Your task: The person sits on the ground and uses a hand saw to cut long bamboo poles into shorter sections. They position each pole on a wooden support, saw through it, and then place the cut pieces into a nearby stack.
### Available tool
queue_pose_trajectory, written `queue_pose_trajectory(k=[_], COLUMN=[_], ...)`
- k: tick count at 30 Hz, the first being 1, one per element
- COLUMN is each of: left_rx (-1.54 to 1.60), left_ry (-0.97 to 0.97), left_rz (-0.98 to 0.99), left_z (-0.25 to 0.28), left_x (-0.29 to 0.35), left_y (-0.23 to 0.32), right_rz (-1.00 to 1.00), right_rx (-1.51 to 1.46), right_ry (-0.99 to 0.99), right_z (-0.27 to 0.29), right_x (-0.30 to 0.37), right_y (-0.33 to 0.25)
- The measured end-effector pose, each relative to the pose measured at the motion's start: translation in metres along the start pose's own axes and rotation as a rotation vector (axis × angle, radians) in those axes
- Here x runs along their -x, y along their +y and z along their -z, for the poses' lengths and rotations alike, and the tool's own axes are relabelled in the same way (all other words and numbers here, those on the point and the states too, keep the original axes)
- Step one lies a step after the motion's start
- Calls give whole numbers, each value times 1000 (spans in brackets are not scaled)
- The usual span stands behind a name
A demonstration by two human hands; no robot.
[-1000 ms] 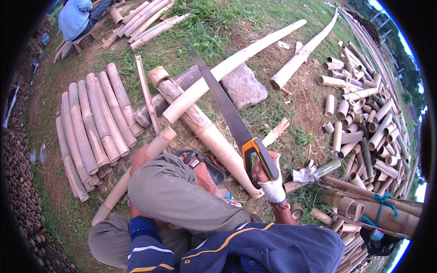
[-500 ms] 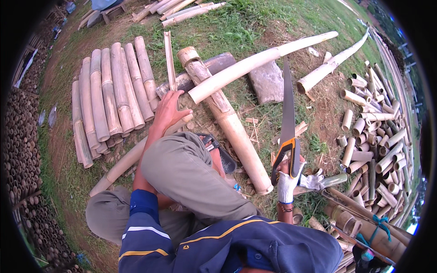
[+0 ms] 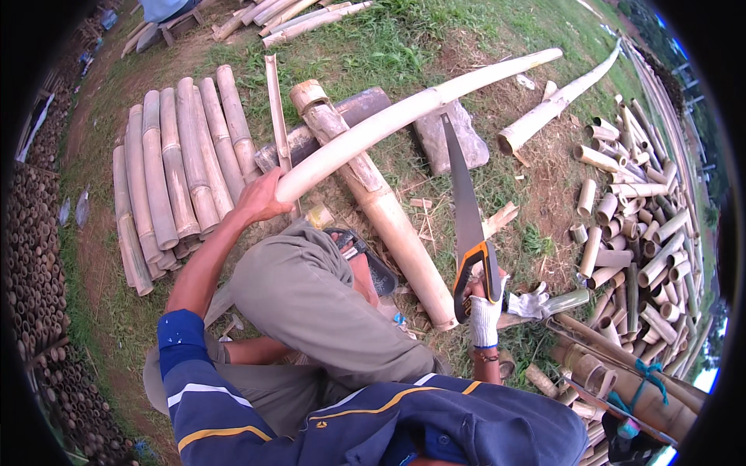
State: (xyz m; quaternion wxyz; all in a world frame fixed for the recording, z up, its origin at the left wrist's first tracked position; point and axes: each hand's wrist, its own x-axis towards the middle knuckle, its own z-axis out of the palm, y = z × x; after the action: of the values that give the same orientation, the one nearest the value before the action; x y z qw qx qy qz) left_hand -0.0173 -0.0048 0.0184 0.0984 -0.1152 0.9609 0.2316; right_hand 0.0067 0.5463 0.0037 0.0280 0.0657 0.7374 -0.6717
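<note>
My left hand [image 3: 263,199] is closed on the near end of a long, pale bamboo pole [image 3: 404,111], its fingers partly hidden by that end. The pole lies across a thick, notched bamboo log [image 3: 388,213] and slopes away to the upper right. In my right hand [image 3: 483,311], which wears a white glove, is a hand saw [image 3: 466,194] with an orange and black handle. Its blade points away from me, the tip just below the pole and apart from the log. A narrow split bamboo strip [image 3: 276,105] stands out behind my left hand.
A dark log [image 3: 369,105] and a flat stone [image 3: 451,138] lie beneath the pole. Cut bamboo lengths [image 3: 183,155] are lined up at left. Short bamboo pieces [image 3: 653,233] are heaped at right. A loose white glove [image 3: 530,303] lies right of my saw hand.
My left hand has moved left and closed on the pole's end, which has come left and toward me. The saw has shifted slightly left and tilted, still in my right hand.
</note>
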Motion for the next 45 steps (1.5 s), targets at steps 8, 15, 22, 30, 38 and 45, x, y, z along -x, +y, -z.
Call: queue_pose_trajectory(k=[8, 15, 22, 30, 38, 45], left_rx=[-273, -356, -628, 41, -121, -73], left_ry=[-267, -141, 203, 27, -129, 234], left_rz=[291, 635, 904, 366, -264, -165], left_z=[54, 68, 31, 116, 72, -72], left_x=[190, 334, 399, 244, 44, -38], left_y=[-136, -249, -318, -185, -8, 11], right_rz=[-4, -46, 6, 145, 74, 174], right_rx=[-69, -71, -29, 122, 47, -50], right_ry=[-26, 41, 74, 115, 98, 138], right_z=[8, -6, -6, 23, -11, 15], right_x=[3, 5, 14, 8, 28, 18], right_y=[14, -41, -76, -47, -78, -78])
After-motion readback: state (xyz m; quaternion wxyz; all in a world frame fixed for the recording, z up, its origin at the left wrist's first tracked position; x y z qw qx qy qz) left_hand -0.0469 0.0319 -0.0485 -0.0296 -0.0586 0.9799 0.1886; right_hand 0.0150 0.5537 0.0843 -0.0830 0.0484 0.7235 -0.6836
